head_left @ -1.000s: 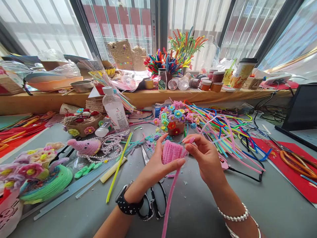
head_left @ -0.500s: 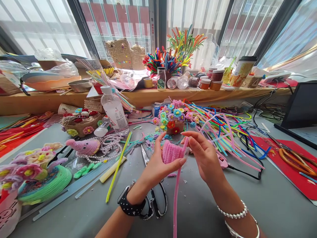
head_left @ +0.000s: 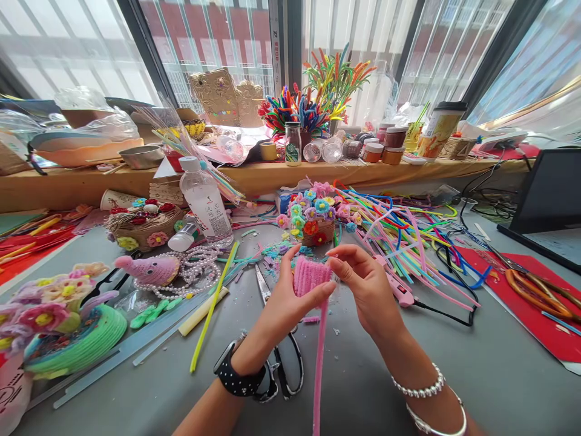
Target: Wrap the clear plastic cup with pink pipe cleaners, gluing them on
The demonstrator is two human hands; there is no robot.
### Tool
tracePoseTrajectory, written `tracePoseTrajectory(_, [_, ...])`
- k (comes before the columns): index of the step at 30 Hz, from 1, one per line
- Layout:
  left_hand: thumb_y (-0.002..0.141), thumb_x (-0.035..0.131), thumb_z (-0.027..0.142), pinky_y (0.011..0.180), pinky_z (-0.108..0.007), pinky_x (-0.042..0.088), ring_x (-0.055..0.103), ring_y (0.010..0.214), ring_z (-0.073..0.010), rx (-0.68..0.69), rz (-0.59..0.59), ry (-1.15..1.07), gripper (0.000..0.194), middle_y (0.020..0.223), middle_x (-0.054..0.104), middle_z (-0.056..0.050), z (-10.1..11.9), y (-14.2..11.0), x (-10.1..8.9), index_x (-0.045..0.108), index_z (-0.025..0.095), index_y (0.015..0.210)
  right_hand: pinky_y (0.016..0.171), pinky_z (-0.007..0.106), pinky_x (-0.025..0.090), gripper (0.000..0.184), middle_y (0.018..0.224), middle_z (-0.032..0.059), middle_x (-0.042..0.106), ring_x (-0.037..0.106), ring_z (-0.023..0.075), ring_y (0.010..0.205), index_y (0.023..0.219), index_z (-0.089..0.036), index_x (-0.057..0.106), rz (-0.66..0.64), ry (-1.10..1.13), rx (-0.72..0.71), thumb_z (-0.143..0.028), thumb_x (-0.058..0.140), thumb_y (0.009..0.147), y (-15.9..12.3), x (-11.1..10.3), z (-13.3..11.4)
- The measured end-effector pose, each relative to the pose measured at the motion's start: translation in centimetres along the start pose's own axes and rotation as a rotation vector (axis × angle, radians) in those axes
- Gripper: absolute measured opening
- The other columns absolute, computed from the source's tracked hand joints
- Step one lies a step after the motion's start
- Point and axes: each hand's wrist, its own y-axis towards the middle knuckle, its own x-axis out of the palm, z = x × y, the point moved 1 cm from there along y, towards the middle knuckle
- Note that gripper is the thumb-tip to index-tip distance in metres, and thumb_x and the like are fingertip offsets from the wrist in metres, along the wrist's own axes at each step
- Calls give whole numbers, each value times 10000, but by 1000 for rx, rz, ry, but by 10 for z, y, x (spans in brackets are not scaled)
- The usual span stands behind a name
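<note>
In the head view, the person near me is holding a fuzzy pink pipe-cleaner block (head_left: 311,275), clamped between thumb and fingers of the left hand (head_left: 285,300). The right hand (head_left: 368,293) is bringing its fingertips together at the block's right edge; I can't tell if they're pinching it. Lots of rows are already sitting side by side, so I'd guess much is done. A long pink tail (head_left: 319,363) is hanging below the grip, not laid in yet. Scissors (head_left: 281,375) are lying below the left hand, and a flower-covered basket (head_left: 313,213) is standing beyond both hands.
</note>
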Motion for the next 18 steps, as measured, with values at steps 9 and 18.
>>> tracePoseTrajectory(9, [602,664,484,864,-430,422,566,965,-273,41,16,29,908,1205,487,-139,0,-1,-1,227,189,1341,639,211,451,119,756,-20,616,545,112,723,785,-233,643,-27,20,-7,-309,692,707,-1,3,2])
tracePoseTrajectory(18, [616,675,439,783,-461,471,629,858,-269,24,-43,-22,913,1056,576,-90,-7,1,0,165,248,1348,639,232,424,163,684,-21,579,513,111,674,716,-213,638,-6,-1,23,-374,661,724,0,-1,0])
